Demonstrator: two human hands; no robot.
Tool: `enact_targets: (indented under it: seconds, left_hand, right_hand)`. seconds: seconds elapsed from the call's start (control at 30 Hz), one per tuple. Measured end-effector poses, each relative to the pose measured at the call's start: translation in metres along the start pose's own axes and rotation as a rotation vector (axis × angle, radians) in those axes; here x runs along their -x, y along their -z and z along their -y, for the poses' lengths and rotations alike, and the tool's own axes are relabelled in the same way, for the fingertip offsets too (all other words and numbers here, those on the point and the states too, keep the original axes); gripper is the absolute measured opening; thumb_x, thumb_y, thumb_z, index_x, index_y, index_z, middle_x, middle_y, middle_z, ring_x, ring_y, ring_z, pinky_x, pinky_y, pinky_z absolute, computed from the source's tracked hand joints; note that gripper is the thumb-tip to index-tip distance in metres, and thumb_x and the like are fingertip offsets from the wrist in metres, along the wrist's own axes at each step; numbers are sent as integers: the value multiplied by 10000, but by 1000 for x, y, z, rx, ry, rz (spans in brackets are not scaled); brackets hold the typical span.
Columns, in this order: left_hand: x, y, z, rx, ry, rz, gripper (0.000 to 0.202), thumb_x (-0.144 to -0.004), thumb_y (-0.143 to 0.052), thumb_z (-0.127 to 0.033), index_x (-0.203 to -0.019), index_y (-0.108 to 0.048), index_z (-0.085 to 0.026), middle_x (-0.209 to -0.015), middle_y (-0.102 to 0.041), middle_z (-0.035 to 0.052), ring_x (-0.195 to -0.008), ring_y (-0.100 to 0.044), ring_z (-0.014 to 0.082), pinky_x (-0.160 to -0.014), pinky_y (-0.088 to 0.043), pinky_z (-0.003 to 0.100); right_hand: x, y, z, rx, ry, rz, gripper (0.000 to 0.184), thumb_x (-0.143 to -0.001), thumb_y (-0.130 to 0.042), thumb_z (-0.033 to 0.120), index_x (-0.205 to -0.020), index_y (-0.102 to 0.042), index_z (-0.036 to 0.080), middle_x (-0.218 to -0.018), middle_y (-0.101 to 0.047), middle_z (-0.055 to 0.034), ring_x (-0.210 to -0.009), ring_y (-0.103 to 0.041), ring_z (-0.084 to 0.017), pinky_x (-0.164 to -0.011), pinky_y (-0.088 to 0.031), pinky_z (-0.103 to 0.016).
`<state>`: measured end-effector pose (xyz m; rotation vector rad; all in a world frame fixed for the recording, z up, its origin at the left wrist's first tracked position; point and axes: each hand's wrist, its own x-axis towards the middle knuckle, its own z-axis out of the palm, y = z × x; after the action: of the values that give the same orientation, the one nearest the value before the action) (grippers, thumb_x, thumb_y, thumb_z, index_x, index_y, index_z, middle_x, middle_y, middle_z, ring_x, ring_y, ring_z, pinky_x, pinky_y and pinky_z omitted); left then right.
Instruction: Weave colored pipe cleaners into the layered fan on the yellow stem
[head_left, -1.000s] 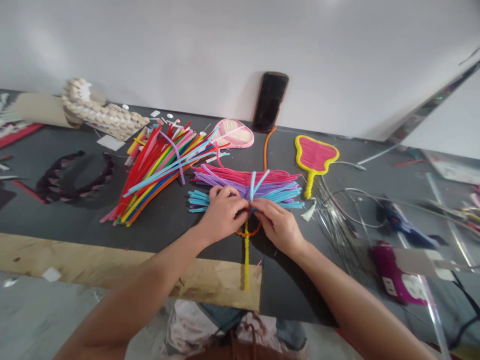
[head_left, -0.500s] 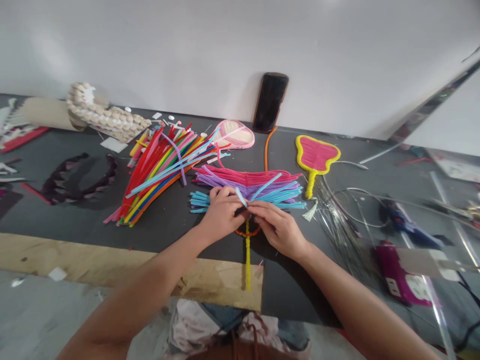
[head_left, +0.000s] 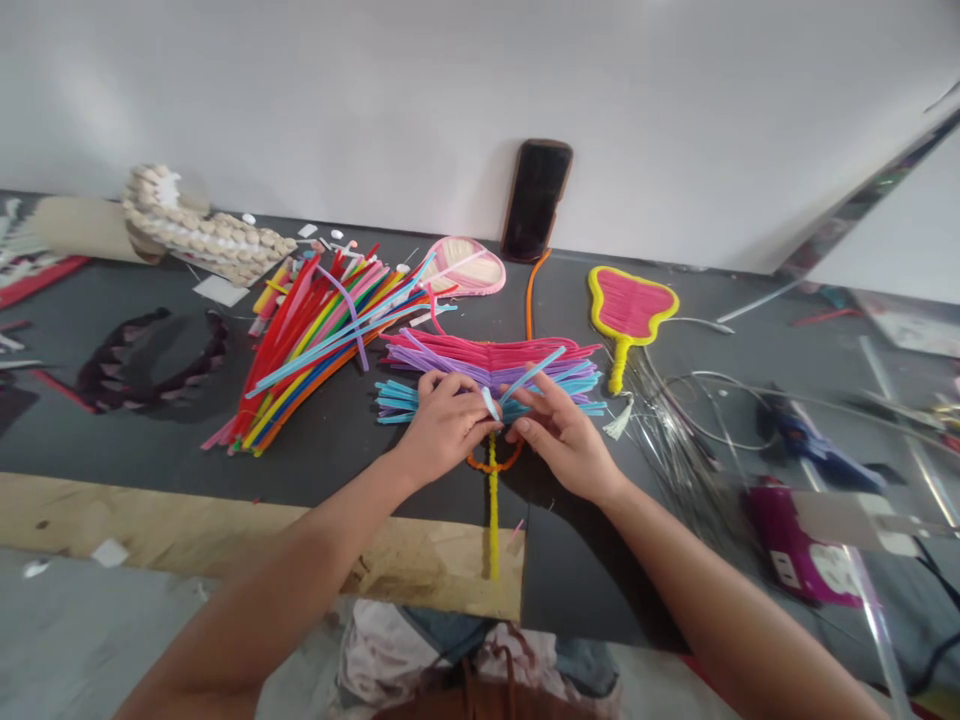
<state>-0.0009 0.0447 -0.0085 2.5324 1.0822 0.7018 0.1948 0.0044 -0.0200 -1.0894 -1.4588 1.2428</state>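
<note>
In the head view, your left hand [head_left: 446,425] pinches the pink, purple and blue pipe cleaners [head_left: 487,365] at their middle on the dark tabletop [head_left: 337,480], while your right hand [head_left: 562,435] stands open, fingers parted, beside a loose blue strand [head_left: 529,375]; hold that pinch firm so the bundle lies flat.

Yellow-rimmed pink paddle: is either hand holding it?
No, the yellow-rimmed pink paddle lies on the dark tabletop beyond the left hand and right hand, which are at the blue pipe cleaners.

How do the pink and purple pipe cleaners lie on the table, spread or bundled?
Spread: the pink and purple pipe cleaners lie side by side, flat on the table.
</note>
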Motion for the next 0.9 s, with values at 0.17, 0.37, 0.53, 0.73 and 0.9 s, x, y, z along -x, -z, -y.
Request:
enact_targets:
  seconds: [0.17, 0.37, 0.53, 0.73, 0.9]
  left_hand:
    - [-1, 1, -1, 4, -1, 20, 194, -943, -551, -339, -896, -706, -231, -918, -728, 7, -1013, -560, 202, -943, -235, 417]
    - [-2, 4, -2, 21, 21, 44, 218, -955, -533, -346, -884, -697, -220, -950, -734, 1, -1034, -562, 200, -956, -224, 411]
    - [-2, 4, -3, 0, 49, 67, 212, -953, -533, -348, -897, -690, -216, -947, -738, 6, -1040, -563, 206, -946, -236, 406]
    - [-2, 4, -3, 3, 51, 60, 197, -941, -554, -345, -883, -694, -219, -927, -738, -2, -1029, -577, 203, -950, -241, 401]
    - [-3, 5, -4, -10, 89, 71, 204, -922, -567, -351, -850, -700, -215, -911, -737, 11, -1029, -578, 214, -961, -251, 415]
  right_hand:
    - [-2, 0, 9, 54, -57, -24, 263, -858, -622, 360, -1076, -626, 211, -976, -683, -46, -635, -617, -101, -534, -529, -231]
    - [-4, -2, 9, 7, -65, -98, 229, -878, -595, 422, -901, -615, 196, -920, -673, -42, -561, -587, -84, -460, -481, -211]
    - [-5, -2, 9, -75, -88, -76, 263, -888, -574, 462, -879, -566, 199, -1043, -671, -66, -580, -608, -85, -471, -490, -220]
    - [-3, -2, 5, 101, -107, -35, 188, -895, -549, 363, -976, -610, 203, -884, -662, -27, -596, -611, -111, -517, -506, -245]
    - [-1, -3, 2, 530, 105, -49, 83, -846, -583, 192, -880, -657, 209, -819, -663, -32, -780, -634, -167, -711, -530, -291]
